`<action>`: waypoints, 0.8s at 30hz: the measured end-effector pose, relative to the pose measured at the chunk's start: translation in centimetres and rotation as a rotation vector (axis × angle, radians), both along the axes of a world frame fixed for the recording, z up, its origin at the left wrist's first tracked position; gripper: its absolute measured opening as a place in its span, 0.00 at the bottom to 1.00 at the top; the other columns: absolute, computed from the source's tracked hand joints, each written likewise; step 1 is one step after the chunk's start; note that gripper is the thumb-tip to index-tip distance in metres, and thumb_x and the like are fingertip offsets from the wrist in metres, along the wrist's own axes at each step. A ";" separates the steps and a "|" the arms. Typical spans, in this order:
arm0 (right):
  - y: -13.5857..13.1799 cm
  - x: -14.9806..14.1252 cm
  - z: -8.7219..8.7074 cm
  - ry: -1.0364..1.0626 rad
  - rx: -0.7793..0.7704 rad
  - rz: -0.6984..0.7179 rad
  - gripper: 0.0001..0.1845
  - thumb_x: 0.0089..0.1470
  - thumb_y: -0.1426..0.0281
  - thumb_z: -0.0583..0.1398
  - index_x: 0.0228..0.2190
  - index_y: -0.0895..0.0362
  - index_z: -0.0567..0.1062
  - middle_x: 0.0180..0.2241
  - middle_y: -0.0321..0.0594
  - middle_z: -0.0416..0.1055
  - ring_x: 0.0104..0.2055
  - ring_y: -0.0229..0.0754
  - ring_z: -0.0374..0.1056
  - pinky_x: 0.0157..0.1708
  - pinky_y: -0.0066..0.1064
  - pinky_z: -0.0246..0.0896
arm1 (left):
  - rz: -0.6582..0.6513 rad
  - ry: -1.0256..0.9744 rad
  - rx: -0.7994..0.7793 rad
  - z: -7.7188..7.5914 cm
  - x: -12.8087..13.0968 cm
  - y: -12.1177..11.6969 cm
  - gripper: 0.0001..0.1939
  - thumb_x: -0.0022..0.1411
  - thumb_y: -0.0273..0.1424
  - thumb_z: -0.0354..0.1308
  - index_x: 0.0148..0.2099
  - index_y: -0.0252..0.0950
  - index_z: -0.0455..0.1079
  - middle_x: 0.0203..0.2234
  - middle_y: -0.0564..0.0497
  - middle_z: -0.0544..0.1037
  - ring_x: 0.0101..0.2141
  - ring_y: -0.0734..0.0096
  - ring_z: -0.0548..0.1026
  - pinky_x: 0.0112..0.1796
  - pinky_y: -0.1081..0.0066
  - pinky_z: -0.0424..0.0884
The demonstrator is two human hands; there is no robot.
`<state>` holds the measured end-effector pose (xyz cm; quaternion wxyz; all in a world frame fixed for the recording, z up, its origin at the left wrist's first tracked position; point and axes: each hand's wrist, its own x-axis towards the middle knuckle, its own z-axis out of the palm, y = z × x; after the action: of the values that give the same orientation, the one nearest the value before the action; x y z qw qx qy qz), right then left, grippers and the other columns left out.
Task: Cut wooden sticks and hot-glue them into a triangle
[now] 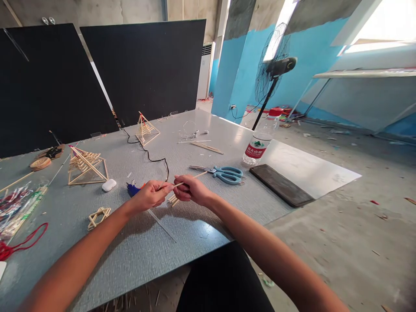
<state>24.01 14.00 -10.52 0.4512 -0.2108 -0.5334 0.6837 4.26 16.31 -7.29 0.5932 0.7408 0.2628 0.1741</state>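
The person's left hand is pinching one end of a thin wooden stick, and the right hand is grasping the same stick in curled fingers, so that it is lying between both hands above the grey table. One bottle is standing toward the right, its red label carrying white Chinese characters, of which 农夫山 can be read, below a green mountain mark. One dark phone is lying near the bottle, and one pair of blue-handled scissors is resting between the phone and the right hand. Several loose sticks are lying farther back, while a few more are showing beneath the right hand. Two pyramid-shaped stick frames are standing on the table, and one small stick frame is lying beside the left forearm. One white case is sitting near the closer pyramid. One blue tool is peeking out behind the left hand; whether that hand is touching it, one cannot tell. Plastic packets are lying at the far left, their print being unreadable.
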 end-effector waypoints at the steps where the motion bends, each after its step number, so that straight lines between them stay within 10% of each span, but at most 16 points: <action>1: 0.0 0.0 0.0 0.004 -0.001 0.005 0.30 0.61 0.54 0.56 0.15 0.53 0.53 0.11 0.30 0.53 0.15 0.31 0.46 0.17 0.27 0.44 | -0.003 -0.001 -0.006 0.0 -0.1 0.0 0.22 0.68 0.50 0.54 0.44 0.35 0.76 0.14 0.63 0.49 0.15 0.81 0.46 0.18 0.76 0.44; 16: -0.9 -0.2 1.0 0.066 -0.006 0.134 0.31 0.64 0.51 0.53 0.15 0.53 0.56 0.09 0.28 0.48 0.12 0.32 0.45 0.16 0.27 0.43 | -0.026 -0.081 -0.087 1.3 0.7 -1.9 0.20 0.69 0.48 0.54 0.39 0.37 0.74 0.15 0.63 0.47 0.17 0.81 0.44 0.20 0.75 0.46; 24: -0.7 -0.4 0.6 0.040 0.134 -0.214 0.33 0.62 0.48 0.57 0.15 0.54 0.56 0.12 0.28 0.50 0.15 0.30 0.44 0.18 0.28 0.39 | 0.101 -0.015 0.250 2.2 0.5 -1.5 0.17 0.69 0.42 0.56 0.44 0.36 0.79 0.18 0.57 0.59 0.20 0.78 0.51 0.22 0.74 0.47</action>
<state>23.60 13.27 -9.95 0.5453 -0.2219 -0.5434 0.5985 4.71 14.77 -5.07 0.4887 0.7935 0.2714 0.2404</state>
